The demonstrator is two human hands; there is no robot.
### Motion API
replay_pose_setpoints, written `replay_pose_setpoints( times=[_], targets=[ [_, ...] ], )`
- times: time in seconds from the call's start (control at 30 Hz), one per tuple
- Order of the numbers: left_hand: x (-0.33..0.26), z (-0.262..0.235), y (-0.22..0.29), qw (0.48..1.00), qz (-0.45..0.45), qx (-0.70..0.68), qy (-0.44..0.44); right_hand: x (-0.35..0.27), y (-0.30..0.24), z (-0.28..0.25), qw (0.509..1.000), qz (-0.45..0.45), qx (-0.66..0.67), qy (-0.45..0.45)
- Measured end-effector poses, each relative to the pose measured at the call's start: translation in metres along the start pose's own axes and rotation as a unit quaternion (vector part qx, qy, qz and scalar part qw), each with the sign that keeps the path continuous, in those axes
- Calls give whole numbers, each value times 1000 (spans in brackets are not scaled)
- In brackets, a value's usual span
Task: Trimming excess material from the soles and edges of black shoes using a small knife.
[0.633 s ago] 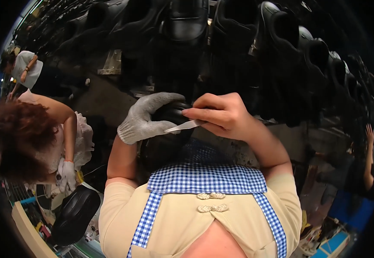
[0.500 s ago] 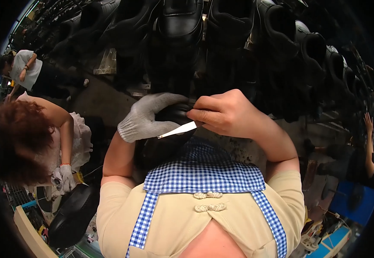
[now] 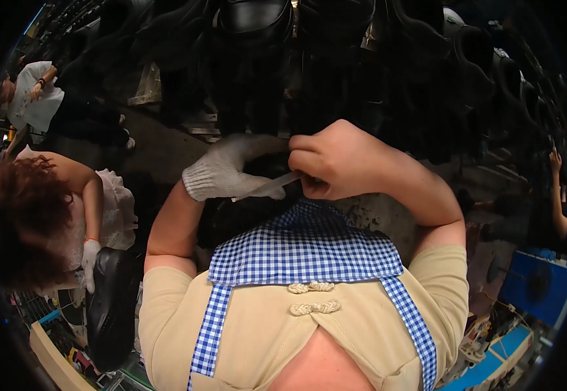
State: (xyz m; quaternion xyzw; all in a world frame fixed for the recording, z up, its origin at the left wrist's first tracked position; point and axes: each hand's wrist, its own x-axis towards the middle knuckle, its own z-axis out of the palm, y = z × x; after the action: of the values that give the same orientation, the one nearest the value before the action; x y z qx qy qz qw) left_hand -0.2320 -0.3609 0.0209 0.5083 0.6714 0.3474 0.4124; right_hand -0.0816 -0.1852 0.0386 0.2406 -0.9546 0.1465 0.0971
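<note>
My left hand, in a pale knitted glove, curves around a dark thing that looks like a black shoe; its outline is mostly lost in shadow. My bare right hand is closed right beside the gloved fingertips. From its fingers a thin, flat, pale strip slants toward the lower left, across the gloved thumb. Whether the strip is a blade or some other material, I cannot tell. Both hands are in front of my blue checked apron.
Black shoes hang or stand in rows ahead. At left, a gloved co-worker is beside a large black shoe; another person is farther back. Someone's arm shows at far right, above a blue panel.
The pale strip has turned and now appears narrower and greyer. My right hand has rolled, with its fingers curled more tightly. At left, the co-worker's gloved hand has moved onto the black shoe.
</note>
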Motion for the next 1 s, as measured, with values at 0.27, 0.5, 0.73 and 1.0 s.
replay_pose_setpoints(
  times=[0.27,0.5,0.73,1.0],
  targets=[
    [0,-7,-6,1000,20,13,-16,-13,17,46,924,45,333,180],
    [-1,-21,-8,999,-22,-8,26,-18,19,63,879,124,426,176],
    [-30,-52,-63,954,84,-159,239,-19,17,158,833,202,478,191],
    [-61,-60,-124,728,138,-420,524,11,10,211,685,220,691,69]
  ],
)
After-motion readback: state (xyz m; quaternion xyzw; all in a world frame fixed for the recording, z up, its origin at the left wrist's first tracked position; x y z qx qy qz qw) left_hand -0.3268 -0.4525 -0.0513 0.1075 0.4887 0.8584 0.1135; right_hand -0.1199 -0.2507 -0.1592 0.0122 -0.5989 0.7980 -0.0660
